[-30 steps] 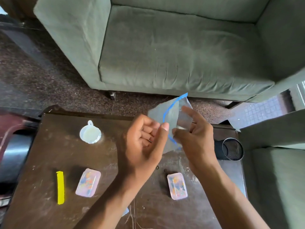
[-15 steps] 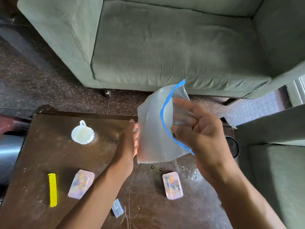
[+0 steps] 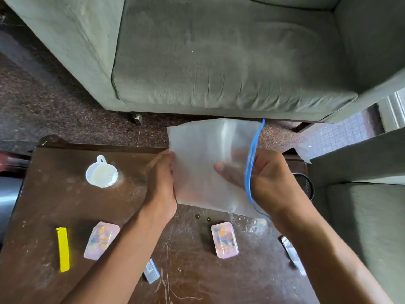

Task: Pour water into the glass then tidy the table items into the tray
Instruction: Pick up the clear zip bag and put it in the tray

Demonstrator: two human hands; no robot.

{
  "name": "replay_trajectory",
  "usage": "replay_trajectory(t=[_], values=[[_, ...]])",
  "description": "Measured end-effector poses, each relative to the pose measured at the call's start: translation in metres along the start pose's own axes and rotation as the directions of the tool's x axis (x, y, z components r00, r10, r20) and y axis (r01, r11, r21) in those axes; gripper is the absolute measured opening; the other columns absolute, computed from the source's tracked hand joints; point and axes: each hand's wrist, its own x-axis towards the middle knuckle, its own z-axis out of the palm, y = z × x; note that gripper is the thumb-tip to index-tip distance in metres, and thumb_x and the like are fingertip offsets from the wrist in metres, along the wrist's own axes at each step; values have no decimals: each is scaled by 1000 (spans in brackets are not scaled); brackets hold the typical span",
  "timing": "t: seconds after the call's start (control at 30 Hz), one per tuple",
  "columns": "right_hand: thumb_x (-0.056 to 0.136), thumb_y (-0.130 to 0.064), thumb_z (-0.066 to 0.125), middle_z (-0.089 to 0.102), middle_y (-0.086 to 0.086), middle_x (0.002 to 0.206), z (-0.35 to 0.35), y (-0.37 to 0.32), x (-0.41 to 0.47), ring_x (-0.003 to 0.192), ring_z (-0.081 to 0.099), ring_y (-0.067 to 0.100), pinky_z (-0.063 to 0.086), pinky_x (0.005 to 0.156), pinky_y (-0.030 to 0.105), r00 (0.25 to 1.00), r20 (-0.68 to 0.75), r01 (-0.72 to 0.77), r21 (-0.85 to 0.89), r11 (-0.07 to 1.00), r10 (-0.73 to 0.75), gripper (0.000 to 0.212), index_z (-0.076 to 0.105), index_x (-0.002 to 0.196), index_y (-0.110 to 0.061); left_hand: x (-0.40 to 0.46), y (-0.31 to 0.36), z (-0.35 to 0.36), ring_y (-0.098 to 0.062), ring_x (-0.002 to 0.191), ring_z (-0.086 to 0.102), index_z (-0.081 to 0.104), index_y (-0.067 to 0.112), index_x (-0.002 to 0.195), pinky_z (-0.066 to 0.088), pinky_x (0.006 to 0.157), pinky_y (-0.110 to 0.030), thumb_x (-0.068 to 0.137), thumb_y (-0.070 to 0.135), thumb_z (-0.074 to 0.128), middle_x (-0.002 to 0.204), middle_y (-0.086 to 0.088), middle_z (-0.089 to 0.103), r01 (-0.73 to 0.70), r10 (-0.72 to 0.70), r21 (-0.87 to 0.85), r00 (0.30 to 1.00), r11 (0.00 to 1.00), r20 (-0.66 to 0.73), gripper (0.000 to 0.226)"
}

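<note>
Head view — a frosted zip bag [image 3: 203,163] with blue seal held above the table [image 3: 54,205], its left edge pinched by the left hand [image 3: 162,183], right hand [image 3: 263,183] fingers spread inside its mouth, thumb outside, no writing legible.

Both hands hold a frosted zip bag [image 3: 203,165] above the far middle of the dark table [image 3: 54,200], and it screens the surface beneath it. Left of the left hand [image 3: 161,183] the wood lies bare between a white cup [image 3: 101,174] at the far side and a yellow clip [image 3: 63,249] and a pink case [image 3: 101,240] nearer the person. Between the forearms a second pink case [image 3: 224,239] stands, with two small dark beads [image 3: 202,217] just beyond it (easy to knock). A small clear box [image 3: 151,270] lies by the left forearm. A black mesh cup [image 3: 305,187] blocks the right edge behind the right hand [image 3: 269,183].
</note>
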Motion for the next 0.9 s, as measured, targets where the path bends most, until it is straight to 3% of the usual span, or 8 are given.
replay_trajectory(t=[0.07, 0.13, 0.23, 0.33, 0.43, 0.5, 0.6, 0.9], values=[[80, -29, 92, 69, -24, 64, 0, 6, 5, 58, 61, -6, 47, 59, 8, 999, -22, -33, -116, 993, 31, 18, 75, 75, -36, 0, -1, 2, -6, 59, 67, 71, 13, 99, 53, 63, -27, 111, 14, 48, 71, 7, 73, -11, 11, -3, 1000, 1000, 14, 26], [77, -34, 91, 63, -24, 63, -1, 11, 10, 60, 59, -7, 44, 58, 8, 995, -89, -78, -274, 959, 55, 26, 65, 72, -34, 1, -4, 4, -7, 60, 70, 75, 14, 99, 56, 56, -21, 111, 12, 48, 76, 4, 76, -10, 10, -2, 999, 1000, 30, 30], [76, -46, 89, 72, -5, 104, -2, 19, 13, 102, 69, 22, 57, 90, 39, 975, -195, -187, -448, 874, 109, 47, 67, 114, -30, 3, -10, 6, -4, 56, 68, 76, 18, 94, 53, 51, -16, 112, 10, 48, 71, 6, 76, -3, 3, -7, 999, 1000, 32, 34], [89, -29, 80, 71, 12, 123, -3, 26, 13, 115, 67, 36, 56, 97, 49, 956, -265, -253, -522, 814, 126, 45, 62, 129, -16, 5, -15, 8, -4, 57, 64, 76, 22, 96, 49, 52, -19, 112, 10, 50, 72, 8, 74, -7, 6, 22, 1000, 1000, 18, 32], [88, -30, 81, 76, 17, 105, -9, 24, 10, 100, 70, 40, 58, 86, 47, 948, -316, -219, -560, 799, 38, 30, 73, 110, -10, 7, -22, 8, -16, 69, 54, 77, 25, 97, 42, 63, -30, 109, 5, 55, 79, -1, 66, -22, 20, 71, 999, 997, 32, 32], [84, -33, 85, 73, 20, 83, -18, 21, 7, 82, 68, 42, 54, 71, 44, 942, -336, -163, -521, 838, -26, 31, 73, 83, -5, 7, -26, 8, -19, 77, 65, 76, 26, 99, 54, 66, -31, 108, 3, 56, 88, -1, 74, -29, 26, 86, 999, 996, 35, 32], [83, -28, 80, 42, 17, 59, -33, 17, -1, 60, 38, 34, 35, 52, 38, 921, -380, -135, -510, 849, -82, 43, 54, 63, -1, 10, -28, 7, -20, 77, 83, 74, 24, 99, 66, 60, -32, 111, 4, 55, 93, 2, 85, -26, 24, 104, 1000, 994, 20, 29], [80, -15, 71, 67, 9, 66, -86, 37, -28, 59, 54, 21, 48, 55, 32, 854, -483, -22, -403, 915, -193, 15, 75, 94, -14, 23, -52, 12, -20, 64, 83, 66, 24, 95, 60, 47, -27, 113, 3, 54, 78, 11, 81, -126, 144, 150, 982, 981, -119, 30]])
